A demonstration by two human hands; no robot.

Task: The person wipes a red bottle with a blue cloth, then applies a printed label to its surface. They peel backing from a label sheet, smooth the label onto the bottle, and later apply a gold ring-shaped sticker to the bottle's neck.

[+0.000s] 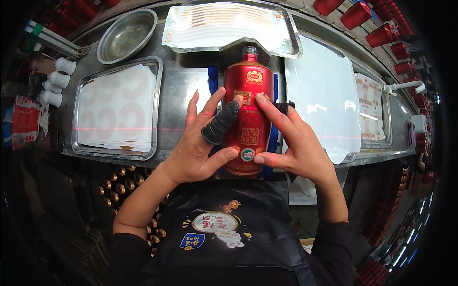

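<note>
Across the glossy red bottle, both hands are spread wide: left hand and right hand rest thumbs and forefingers on its curved front, touching without wrapping round. Fuzzy black finger sleeve on that left forefinger, bare at the tip! The bottle lies on its back right beneath the grip, gold decoration up, clear neck pointing away, blue padding beside it. Out left, a shiny steel tray carries papers with pale C-shapes; beyond, a round metal bowl. Rightward, one limp translucent sheet overlaps another tray.
</note>
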